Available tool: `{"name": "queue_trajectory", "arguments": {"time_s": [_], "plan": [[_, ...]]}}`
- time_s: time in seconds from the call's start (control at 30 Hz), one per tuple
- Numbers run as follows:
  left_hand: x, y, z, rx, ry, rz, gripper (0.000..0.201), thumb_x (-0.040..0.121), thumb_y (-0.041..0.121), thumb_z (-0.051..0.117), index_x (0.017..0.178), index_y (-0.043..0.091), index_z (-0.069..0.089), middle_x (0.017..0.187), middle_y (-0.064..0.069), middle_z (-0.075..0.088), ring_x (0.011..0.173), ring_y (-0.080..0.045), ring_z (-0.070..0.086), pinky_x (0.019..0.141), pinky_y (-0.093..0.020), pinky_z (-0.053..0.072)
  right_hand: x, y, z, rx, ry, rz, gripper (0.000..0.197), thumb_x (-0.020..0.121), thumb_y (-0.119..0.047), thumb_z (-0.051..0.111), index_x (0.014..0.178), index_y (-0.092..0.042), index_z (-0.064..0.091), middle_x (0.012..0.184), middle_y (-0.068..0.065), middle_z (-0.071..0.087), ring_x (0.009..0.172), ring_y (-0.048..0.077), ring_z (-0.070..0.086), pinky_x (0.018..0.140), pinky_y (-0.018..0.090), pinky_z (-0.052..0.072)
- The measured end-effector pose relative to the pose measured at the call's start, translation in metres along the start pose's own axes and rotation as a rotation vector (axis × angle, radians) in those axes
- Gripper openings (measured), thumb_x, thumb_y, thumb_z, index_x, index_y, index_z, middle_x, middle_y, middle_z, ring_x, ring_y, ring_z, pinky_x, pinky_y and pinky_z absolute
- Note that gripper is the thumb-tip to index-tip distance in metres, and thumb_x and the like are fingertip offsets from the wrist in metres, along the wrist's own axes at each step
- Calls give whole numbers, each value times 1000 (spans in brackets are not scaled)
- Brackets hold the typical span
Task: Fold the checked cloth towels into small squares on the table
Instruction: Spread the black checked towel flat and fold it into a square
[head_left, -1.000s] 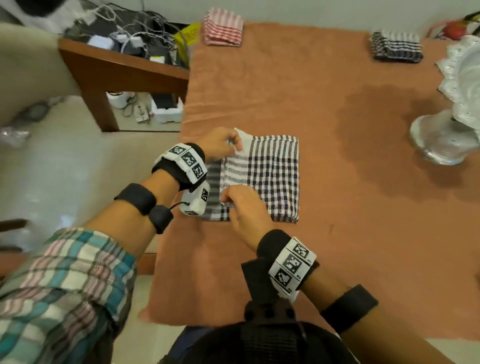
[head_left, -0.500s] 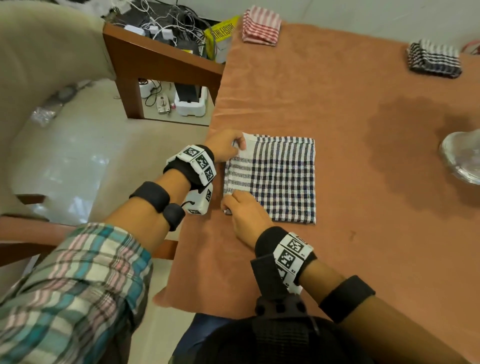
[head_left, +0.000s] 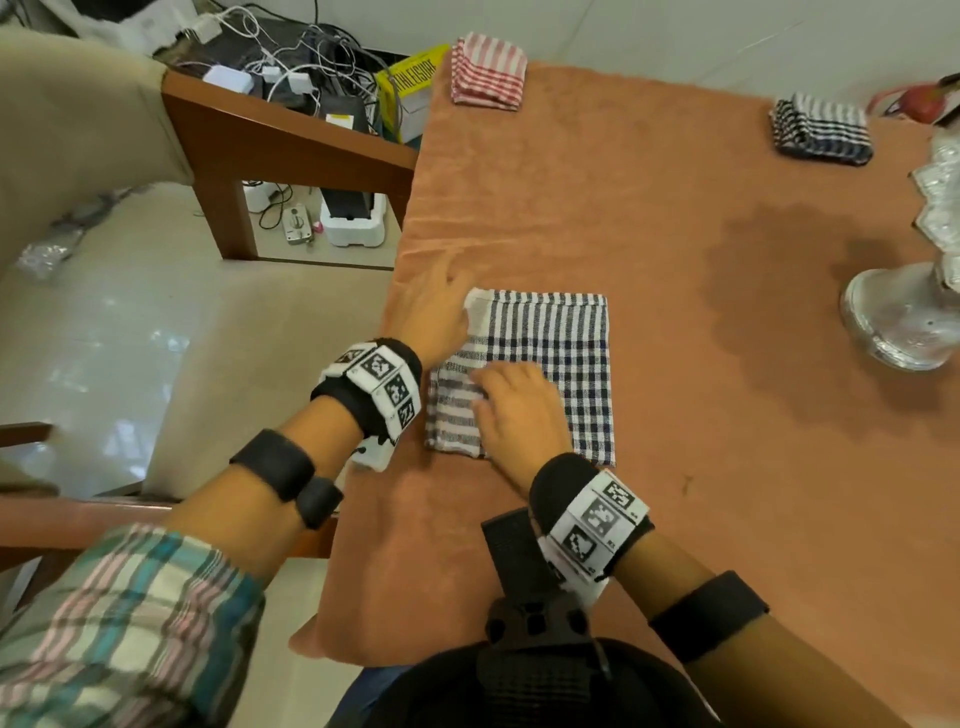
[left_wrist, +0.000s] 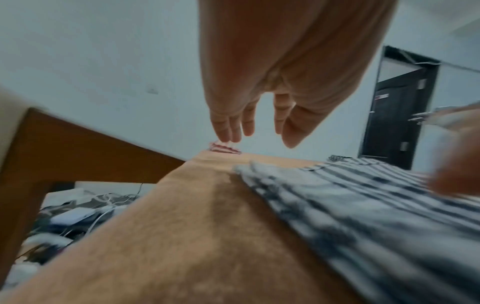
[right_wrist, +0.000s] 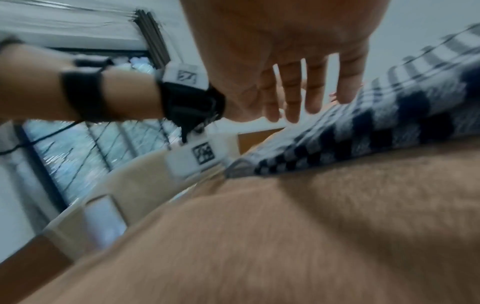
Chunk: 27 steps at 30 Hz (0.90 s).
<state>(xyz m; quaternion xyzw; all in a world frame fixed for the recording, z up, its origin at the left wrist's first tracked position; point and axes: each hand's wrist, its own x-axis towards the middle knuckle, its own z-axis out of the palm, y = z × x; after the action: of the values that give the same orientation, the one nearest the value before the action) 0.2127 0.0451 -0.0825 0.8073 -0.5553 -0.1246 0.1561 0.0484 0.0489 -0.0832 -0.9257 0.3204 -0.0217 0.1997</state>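
Observation:
A blue-and-white checked towel (head_left: 561, 353) lies folded into a rectangle near the left edge of the orange-covered table (head_left: 623, 208). My left hand (head_left: 439, 306) hovers at the towel's far-left corner with straight fingers and holds nothing; in the left wrist view the hand (left_wrist: 259, 127) hangs above the cover beside the towel (left_wrist: 363, 205). My right hand (head_left: 511, 405) lies flat on the towel's near-left part. In the right wrist view its fingers (right_wrist: 314, 98) are straight and spread over the checked cloth (right_wrist: 389, 115). Both wrist views are blurred.
A folded red-striped towel (head_left: 488, 70) sits at the far-left corner and a folded dark checked towel (head_left: 821, 130) at the far right. A silver stand (head_left: 904, 317) is at the right edge. A wooden side table (head_left: 291, 130) with cables adjoins the left.
Both hands have let go of the towel's left edge. The left hand opened and lifted toward the far corner. The right hand slid onto the towel and flattened.

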Motion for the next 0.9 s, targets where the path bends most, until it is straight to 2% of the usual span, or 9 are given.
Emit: {"name": "queue_trajectory", "arguments": {"time_s": [0.07,0.17,0.4,0.5,0.57,0.7,0.77,0.83,0.9], "plan": [[-11,13,6,37,-113,69,65,87,4,50,145,15,23,155,-9,13,144,-26,11,116,-43,13,18,18,-11,-65,-96,208,49,95,-26,40,142,-15,30,152,9,26,141,28,19,113,51,20],[-22,24,22,136,-393,81,63,96,16,37,148,10,2,157,-7,-5,145,-21,-6,117,-42,2,42,50,-15,-135,-326,293,61,98,-40,30,148,-25,0,158,0,-10,144,26,-12,115,54,-1],[-40,11,18,370,-497,62,63,98,41,20,147,14,-9,156,-6,-14,144,-19,-11,117,-44,-1,18,116,-41,-261,-370,362,65,92,-61,16,144,-35,-15,153,-1,-25,141,26,-22,112,58,-9],[-71,17,25,430,-488,181,65,98,45,23,147,17,-9,156,-7,-14,145,-21,-10,117,-44,-2,-21,96,-26,-375,-375,39,67,83,-67,-7,139,-34,-25,149,0,-31,140,27,-24,109,58,-12],[-93,17,27,417,-512,190,67,97,47,24,147,19,-10,156,-5,-16,144,-19,-11,116,-43,-3,-45,90,-14,-368,-460,-70,70,74,-71,-21,135,-39,-27,147,-7,-31,141,22,-23,110,58,-9],[-111,17,17,434,-442,230,71,90,45,48,145,8,21,155,-14,16,143,-26,18,116,-41,15,-48,112,-30,-250,-407,122,63,96,-50,25,146,-34,-8,156,-5,-14,144,21,-12,115,53,1],[-112,21,17,494,-350,332,47,77,31,68,115,5,58,119,-18,61,108,-31,60,92,-40,48,-51,111,-34,-259,-305,25,66,95,-40,41,148,-24,6,158,2,0,145,24,2,116,51,13],[-115,26,18,596,-271,374,12,76,15,55,82,8,62,79,-9,66,68,-26,64,62,-33,53,-58,104,-32,-276,-272,-126,64,90,-32,51,146,-20,22,155,7,17,142,29,18,111,50,29],[-114,33,26,684,-280,364,23,75,8,37,70,10,59,65,-5,61,55,-22,58,52,-31,49,-65,100,-28,-313,-267,-182,55,86,-28,55,138,-14,39,148,12,35,135,33,32,102,50,40]]}}
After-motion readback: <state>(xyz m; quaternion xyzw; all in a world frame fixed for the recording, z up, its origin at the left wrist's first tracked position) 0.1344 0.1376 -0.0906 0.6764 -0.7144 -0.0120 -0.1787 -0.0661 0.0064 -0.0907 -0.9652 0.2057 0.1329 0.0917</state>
